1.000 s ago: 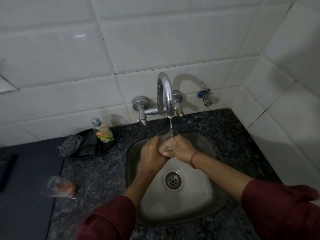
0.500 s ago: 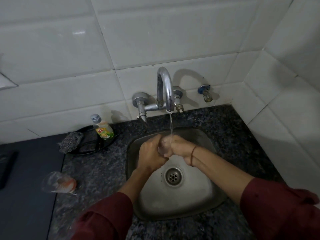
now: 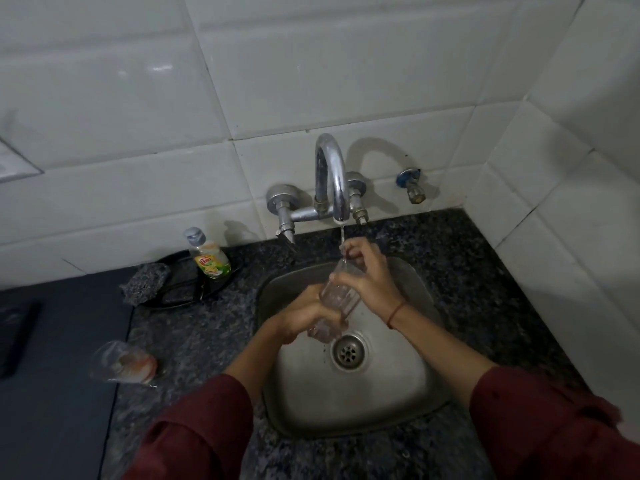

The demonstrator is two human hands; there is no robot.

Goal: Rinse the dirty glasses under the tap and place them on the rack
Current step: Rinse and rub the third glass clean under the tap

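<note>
- Rinsing under way at centre frame: clear glass (image 3: 337, 296) slanted over the sink (image 3: 381, 410), upper end, seemingly the mouth, just below the tap (image 3: 334, 181).
- Left hand (image 3: 304, 317) curled round the lower end; right hand (image 3: 369, 275) curled round the upper part, fingers at the rim, touching the thin water stream (image 3: 342, 233).
- Aim the mouth squarely into the stream, as the flow looks weak.
- Turn slowly so the water runs round the whole inner wall.
- Rub the rim with the right fingers, then tip out over the drain.
- Grip firmly low down: wet glass is likely slippery, with hard steel beneath.
- Second glass (image 3: 123, 362), smeared orange inside, at lower left on the speckled surface (image 3: 194, 334); probably next.
- Soap bottle (image 3: 209, 256) and scrubber (image 3: 145, 282) at middle left, by the wall.
- No rack in view; cannot tell where to set down.
</note>
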